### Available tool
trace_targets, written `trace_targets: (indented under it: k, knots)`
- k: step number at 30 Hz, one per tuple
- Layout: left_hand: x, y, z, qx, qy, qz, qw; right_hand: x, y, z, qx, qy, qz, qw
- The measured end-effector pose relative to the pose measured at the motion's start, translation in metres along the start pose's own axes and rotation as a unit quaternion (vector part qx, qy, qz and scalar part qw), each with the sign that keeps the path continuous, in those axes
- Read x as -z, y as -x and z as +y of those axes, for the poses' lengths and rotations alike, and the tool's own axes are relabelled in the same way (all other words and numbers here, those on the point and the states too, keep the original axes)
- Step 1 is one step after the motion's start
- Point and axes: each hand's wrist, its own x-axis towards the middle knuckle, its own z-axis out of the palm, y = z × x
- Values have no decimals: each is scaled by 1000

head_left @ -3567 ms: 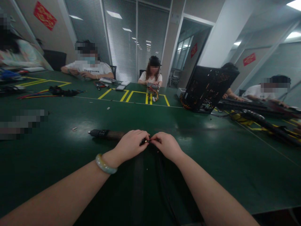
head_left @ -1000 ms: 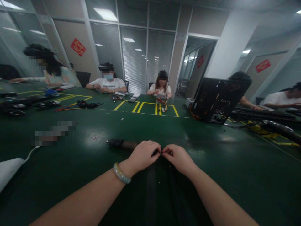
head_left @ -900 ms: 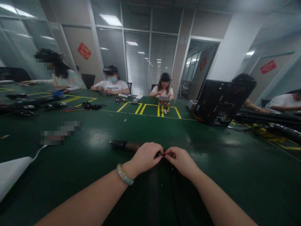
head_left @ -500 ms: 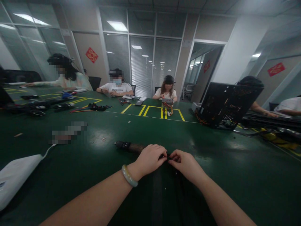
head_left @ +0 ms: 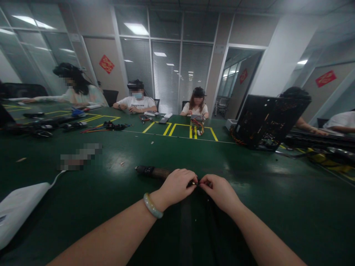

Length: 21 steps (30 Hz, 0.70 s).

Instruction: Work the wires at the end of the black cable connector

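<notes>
My left hand (head_left: pixel 177 186) and my right hand (head_left: pixel 219 192) meet fingertip to fingertip over the green table (head_left: pixel 116 207), both pinched on a tiny metallic part (head_left: pixel 196 183) too small to name. A pale green bangle (head_left: pixel 152 205) circles my left wrist. A dark, flat, long object (head_left: pixel 191 229) runs from under my hands toward me. Just behind my left hand lies a dark cylindrical tool (head_left: pixel 152 172), its tip pointing left.
A white device (head_left: pixel 19 207) with a cord lies at the near left. A black open computer case (head_left: pixel 270 120) stands at the right. Cables and tools (head_left: pixel 108 126) lie at the far left. Several people sit round the far side and ends of the table.
My hands have stayed pinched together on the small part. The view has lifted and turned left, bringing the white device and a person at the far left into sight.
</notes>
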Motion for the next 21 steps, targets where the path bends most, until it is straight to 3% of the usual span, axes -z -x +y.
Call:
trace_targets:
  k: [7,21]
  knots:
    - [1,0,1,2,-7,-3,1000,-1,0,2,-7,27,19,999]
    - [0,1,2,9,-5,-9,1000,0,0,-1,-4,15,-3,1000]
